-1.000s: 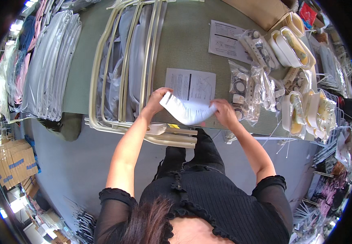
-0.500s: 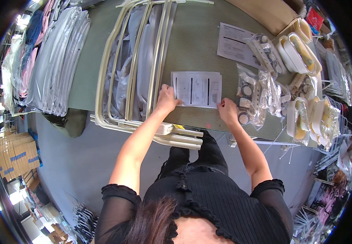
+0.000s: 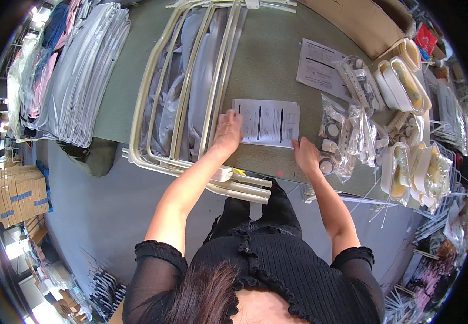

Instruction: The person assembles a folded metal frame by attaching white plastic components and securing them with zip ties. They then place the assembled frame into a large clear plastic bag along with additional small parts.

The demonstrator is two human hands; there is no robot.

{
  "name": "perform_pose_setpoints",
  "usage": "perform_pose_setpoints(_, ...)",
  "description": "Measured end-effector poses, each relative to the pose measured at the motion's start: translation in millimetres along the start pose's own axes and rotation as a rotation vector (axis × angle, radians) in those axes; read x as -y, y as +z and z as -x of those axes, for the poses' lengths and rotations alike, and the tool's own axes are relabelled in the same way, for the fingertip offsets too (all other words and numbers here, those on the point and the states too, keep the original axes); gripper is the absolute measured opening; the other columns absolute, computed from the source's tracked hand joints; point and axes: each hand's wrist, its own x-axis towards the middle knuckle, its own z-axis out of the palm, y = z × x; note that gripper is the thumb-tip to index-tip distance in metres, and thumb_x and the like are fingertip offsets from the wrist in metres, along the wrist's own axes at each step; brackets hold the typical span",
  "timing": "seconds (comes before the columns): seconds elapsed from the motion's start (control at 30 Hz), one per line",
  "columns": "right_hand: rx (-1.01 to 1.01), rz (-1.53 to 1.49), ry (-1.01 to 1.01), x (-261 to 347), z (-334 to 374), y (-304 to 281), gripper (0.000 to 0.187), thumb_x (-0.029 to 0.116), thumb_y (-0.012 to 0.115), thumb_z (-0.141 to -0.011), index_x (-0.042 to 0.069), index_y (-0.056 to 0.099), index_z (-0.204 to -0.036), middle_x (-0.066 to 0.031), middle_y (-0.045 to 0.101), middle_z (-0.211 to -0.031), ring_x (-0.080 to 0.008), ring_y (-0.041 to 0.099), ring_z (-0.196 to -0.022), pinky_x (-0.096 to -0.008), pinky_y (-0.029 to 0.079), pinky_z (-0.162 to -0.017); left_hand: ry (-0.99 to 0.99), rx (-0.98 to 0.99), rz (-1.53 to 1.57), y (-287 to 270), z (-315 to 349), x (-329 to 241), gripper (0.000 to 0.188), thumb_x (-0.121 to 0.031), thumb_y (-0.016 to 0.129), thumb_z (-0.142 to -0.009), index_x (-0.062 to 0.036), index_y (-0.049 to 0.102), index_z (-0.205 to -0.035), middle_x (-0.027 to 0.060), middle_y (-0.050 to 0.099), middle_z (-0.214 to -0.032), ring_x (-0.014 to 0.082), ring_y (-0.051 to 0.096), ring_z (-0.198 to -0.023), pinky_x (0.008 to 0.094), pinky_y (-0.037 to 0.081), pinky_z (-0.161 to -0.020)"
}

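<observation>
A small stack of printed instruction sheets [image 3: 269,120] lies on the green tabletop, its edges slightly uneven. My left hand [image 3: 228,131] is closed at the stack's left edge, fingers bent and bunched against the paper. At the lower right corner my right hand [image 3: 306,155] is closed too, thumb and fingertips meeting the paper's edge. Just left of the stack lies a bundle of cream metal tube frames [image 3: 179,102] with grey fabric [image 3: 198,81] between the tubes. My left forearm crosses over the lower end of this bundle.
More printed sheets [image 3: 320,67] lie farther back. Clear bags of wheels and fittings [image 3: 345,137] are at the right, beside white plastic tubs [image 3: 395,175]. A cardboard box [image 3: 361,24] stands at the far right. Folded grey covers [image 3: 85,70] are piled on the left.
The whole view has shifted slightly. My left hand has turned and its fingers have drawn together at the sheets' left edge. My right hand stays by the lower right corner.
</observation>
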Motion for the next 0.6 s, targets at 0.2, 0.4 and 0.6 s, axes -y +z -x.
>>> perform_pose_setpoints(0.2,-0.045,0.036,-0.056,2,2,2,0.035,0.037,0.044,-0.094,0.002,0.050,-0.092,-0.0262,0.063,-0.079,-0.0456,0.061,-0.078,-0.0550,0.046,-0.068,-0.059,0.093,0.145,-3,5,-8,0.046,-0.017,0.071,-0.075,-0.0051,0.049,-0.114,0.0189,0.046,-0.118,0.0390,0.045,-0.111,0.0439,0.041,-0.094)
perform_pose_setpoints(0.4,-0.112,0.043,-0.065,4,-4,10,0.033,0.035,0.041,-0.096,0.003,0.047,-0.091,-0.0253,0.063,-0.075,-0.0458,0.061,-0.073,-0.0549,0.046,-0.063,-0.116,0.142,0.089,-9,4,-15,0.064,-0.037,0.075,-0.073,-0.0016,0.046,-0.119,0.0192,0.042,-0.123,0.0380,0.043,-0.115,0.0436,0.039,-0.097)
perform_pose_setpoints(0.6,-0.179,0.066,-0.123,9,-13,8,0.035,0.036,0.039,-0.096,0.003,0.048,-0.090,-0.0248,0.063,-0.075,-0.0450,0.061,-0.072,-0.0543,0.047,-0.064,-0.164,0.195,0.055,-14,3,-20,0.071,-0.041,0.075,-0.072,-0.0008,0.043,-0.121,0.0199,0.041,-0.123,0.0378,0.042,-0.116,0.0438,0.039,-0.098)
